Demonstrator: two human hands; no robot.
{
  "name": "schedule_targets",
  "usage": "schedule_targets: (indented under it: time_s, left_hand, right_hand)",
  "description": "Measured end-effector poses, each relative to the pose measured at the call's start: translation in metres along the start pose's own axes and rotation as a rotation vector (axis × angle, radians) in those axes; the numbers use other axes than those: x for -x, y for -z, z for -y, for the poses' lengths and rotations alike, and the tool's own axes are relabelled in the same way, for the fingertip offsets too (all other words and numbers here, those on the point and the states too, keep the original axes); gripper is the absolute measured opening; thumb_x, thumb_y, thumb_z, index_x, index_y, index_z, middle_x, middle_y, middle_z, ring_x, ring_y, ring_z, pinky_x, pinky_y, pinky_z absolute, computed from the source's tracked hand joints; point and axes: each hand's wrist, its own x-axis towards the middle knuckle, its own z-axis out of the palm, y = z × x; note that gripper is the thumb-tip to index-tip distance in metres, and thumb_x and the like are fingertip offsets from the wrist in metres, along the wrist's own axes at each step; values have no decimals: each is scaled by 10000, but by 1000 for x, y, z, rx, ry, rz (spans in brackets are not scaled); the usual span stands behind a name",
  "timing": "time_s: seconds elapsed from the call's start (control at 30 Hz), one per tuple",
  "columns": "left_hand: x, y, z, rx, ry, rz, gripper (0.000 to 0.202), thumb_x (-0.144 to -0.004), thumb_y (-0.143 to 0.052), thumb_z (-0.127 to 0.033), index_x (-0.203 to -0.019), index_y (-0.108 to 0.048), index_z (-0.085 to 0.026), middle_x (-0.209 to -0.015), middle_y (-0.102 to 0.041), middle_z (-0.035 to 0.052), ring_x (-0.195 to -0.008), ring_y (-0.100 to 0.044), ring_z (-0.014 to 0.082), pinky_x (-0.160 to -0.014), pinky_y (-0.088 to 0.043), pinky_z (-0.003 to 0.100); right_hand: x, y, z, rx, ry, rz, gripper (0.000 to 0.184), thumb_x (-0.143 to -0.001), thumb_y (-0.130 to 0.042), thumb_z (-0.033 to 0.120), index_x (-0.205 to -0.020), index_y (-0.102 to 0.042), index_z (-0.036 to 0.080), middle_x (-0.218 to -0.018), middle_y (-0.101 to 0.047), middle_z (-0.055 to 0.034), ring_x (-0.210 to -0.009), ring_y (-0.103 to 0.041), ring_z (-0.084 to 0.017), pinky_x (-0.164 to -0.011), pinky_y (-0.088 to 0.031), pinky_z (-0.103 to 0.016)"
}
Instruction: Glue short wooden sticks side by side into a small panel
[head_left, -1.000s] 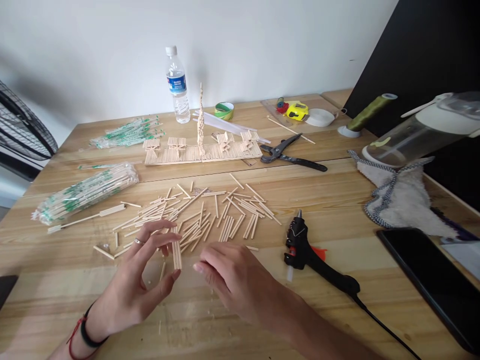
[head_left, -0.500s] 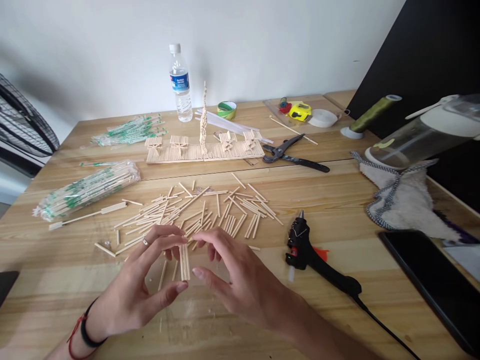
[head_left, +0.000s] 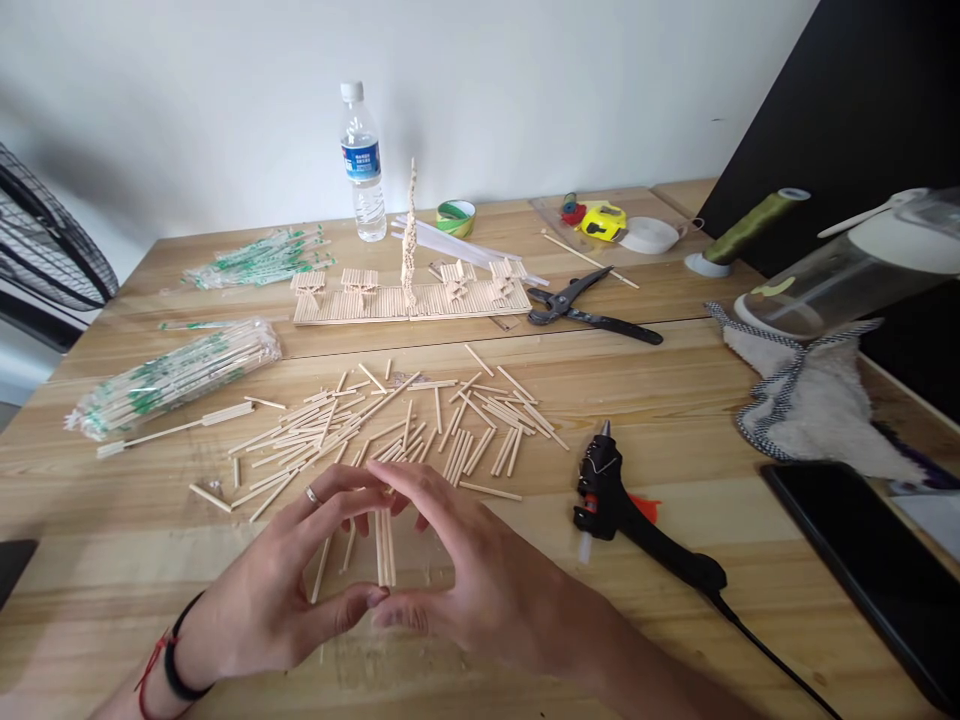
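Observation:
Between my two hands stands a small row of short wooden sticks (head_left: pixel 385 550), side by side and pointing away from me. My left hand (head_left: pixel 274 575) grips it with the thumb at the near end and fingers at the far end. My right hand (head_left: pixel 487 570) meets it from the other side, thumb and fingertips on the same two ends. Fingers partly cover the far end. Many loose cut sticks (head_left: pixel 322 425) lie scattered just beyond. Farther back is a stick-built model (head_left: pixel 427 303) with a flat base, small roofed pieces and a tall thin spire.
To the right lie a black glue gun (head_left: pixel 626 510) with its cord, a phone (head_left: pixel 855 570) and a cloth (head_left: pixel 810 390) under a clear jug (head_left: pixel 817 270). Black pliers (head_left: pixel 577 305) rest beside the model. Bagged sticks (head_left: pixel 180 380) sit left; a water bottle (head_left: pixel 365 170) stands behind.
My right hand has closed in on the stick row, its thumb and fingertips now meeting those of my left hand. The row has shifted slightly right and nearer to me.

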Motion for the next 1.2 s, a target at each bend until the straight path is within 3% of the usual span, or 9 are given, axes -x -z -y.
schedule_targets:
  time_s: [0.23,0.37,0.57,0.77,0.97,1.2]
  left_hand:
    - [2,-2,2,3,0,-36,535,-990,-723,-256,-1493,-553,-313,-1440,-651,109,-1287,-672,289,-1074,-610,419]
    - [4,-2,3,2,17,-55,510,-990,-702,-224,-1475,-566,-306,-1468,-624,112,-1321,-648,290,-1044,-620,401]
    - [7,-4,7,-34,37,-88,504,-1019,-685,-226,-1493,-539,-315,-1471,-601,97,-1362,-610,267,-1134,-564,406]
    - [7,-6,10,-16,57,-101,510,-1029,-702,-240,-1506,-539,-314,-1502,-572,108,-1254,-656,236,-961,-632,309]
    - [3,-4,8,-42,43,-85,516,-1027,-711,-251,-1505,-526,-313,-1436,-651,96,-1186,-683,233,-977,-620,339]
    - [1,-4,6,-36,47,-127,475,-1036,-695,-256,-1484,-547,-318,-1418,-674,88,-1152,-694,222,-950,-621,339]
  right_hand:
    - [-2,1,-1,-26,23,-9,885,-893,-926,385,-1627,-446,260,-1642,-563,-113,-1437,-581,-286,-1243,-473,-488]
    - [-2,2,-3,-65,41,-51,793,-936,-881,422,-1595,-479,240,-1577,-604,-104,-1274,-666,-237,-1146,-551,-434]
    - [-4,0,-3,-45,74,-146,709,-936,-889,341,-1536,-531,224,-1441,-687,-74,-1094,-699,-196,-1030,-598,-375]
    - [-2,-1,-2,5,90,-169,667,-957,-866,335,-1522,-548,177,-1390,-713,-94,-1064,-706,-197,-1009,-601,-377]
    - [-2,-2,-5,16,119,-194,606,-973,-847,328,-1490,-567,183,-1358,-720,-89,-1099,-709,-208,-1016,-609,-376]
    - [-5,-3,-8,50,113,-191,559,-1031,-769,395,-1503,-540,203,-1442,-669,-110,-1286,-664,-252,-1156,-549,-450]
